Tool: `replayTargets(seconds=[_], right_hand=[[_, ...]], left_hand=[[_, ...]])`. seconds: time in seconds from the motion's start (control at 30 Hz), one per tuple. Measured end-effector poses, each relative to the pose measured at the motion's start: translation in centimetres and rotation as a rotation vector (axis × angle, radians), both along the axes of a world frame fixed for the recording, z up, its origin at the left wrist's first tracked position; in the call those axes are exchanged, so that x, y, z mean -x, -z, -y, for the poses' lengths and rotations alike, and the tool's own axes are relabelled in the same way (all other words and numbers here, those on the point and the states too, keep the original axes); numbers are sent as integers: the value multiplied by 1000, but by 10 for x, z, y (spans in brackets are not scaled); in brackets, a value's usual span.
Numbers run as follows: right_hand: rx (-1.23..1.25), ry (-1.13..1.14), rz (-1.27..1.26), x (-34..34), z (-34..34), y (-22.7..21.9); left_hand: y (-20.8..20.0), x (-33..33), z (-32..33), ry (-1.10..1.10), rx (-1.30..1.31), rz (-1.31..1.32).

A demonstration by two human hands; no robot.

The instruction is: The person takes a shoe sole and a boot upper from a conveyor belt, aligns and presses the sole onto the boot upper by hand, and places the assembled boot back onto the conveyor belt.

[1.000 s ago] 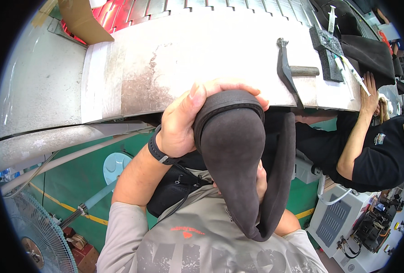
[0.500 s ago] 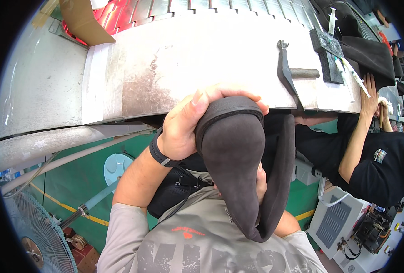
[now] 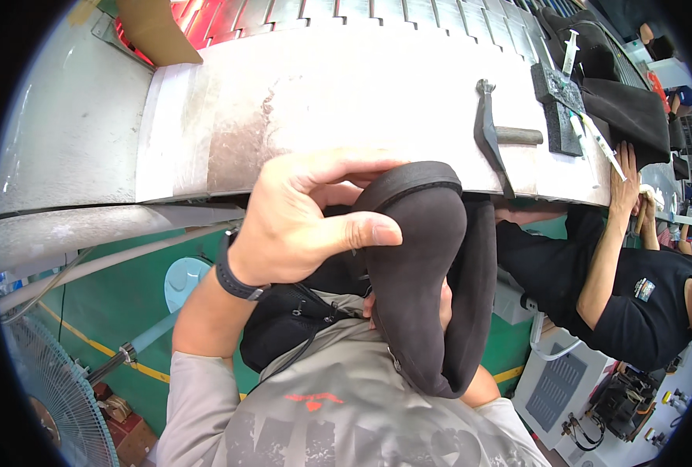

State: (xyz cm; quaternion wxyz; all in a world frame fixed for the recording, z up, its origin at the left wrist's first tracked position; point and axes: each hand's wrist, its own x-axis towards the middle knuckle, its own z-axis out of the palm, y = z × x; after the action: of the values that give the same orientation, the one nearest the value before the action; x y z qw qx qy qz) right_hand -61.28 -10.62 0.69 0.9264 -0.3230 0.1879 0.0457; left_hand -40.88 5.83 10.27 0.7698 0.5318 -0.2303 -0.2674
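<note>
Now the dark shoe upper [image 3: 420, 265] sits at centre frame, just below the near edge of the metal workbench [image 3: 323, 101]. The left hand [image 3: 299, 222] clasps its rounded end, thumb pressed across the fabric where a second ago the fingers curled over the top, so the grip has shifted. The right hand [image 3: 446, 300] is mostly hidden beneath; I cannot tell its hold. A curved dark tool [image 3: 488, 132] lies on the bench, upper right.

Left hand [image 3: 299, 222] gripping the black shoe upper [image 3: 424, 272] at its rim, thumb across the front, just off the steel tabletop [image 3: 323, 101]; right hand mostly hidden beneath; dark metal tool [image 3: 490, 136] well apart; co-worker's hand [image 3: 625, 175] on tabletop edge
</note>
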Motion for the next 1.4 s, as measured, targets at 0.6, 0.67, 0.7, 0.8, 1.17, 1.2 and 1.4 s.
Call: replayTargets(seconds=[0.6, 0.67, 0.7, 0.8, 1.17, 1.2, 1.4], right_hand=[[-70, -105, 46, 10, 7, 23], [-21, -73, 27, 13, 7, 26], [-23, -74, 28, 16, 6, 28], [-230, -4, -36, 10, 3, 22], [738, -300, -131, -19, 14, -38], [737, -299, -132, -19, 14, -39], [592, -290, -192, -13, 13, -44]], left_hand=[[-21, -7, -3, 35, -276, 257], [-18, -9, -4, 49, -265, 238], [-16, -10, -5, 61, -254, 219], [-9, -16, -5, 135, -151, 405], [-23, -13, -2, 130, -203, 223], [-25, -10, -2, 131, -204, 223], [-25, 8, 2, -34, -442, 412]])
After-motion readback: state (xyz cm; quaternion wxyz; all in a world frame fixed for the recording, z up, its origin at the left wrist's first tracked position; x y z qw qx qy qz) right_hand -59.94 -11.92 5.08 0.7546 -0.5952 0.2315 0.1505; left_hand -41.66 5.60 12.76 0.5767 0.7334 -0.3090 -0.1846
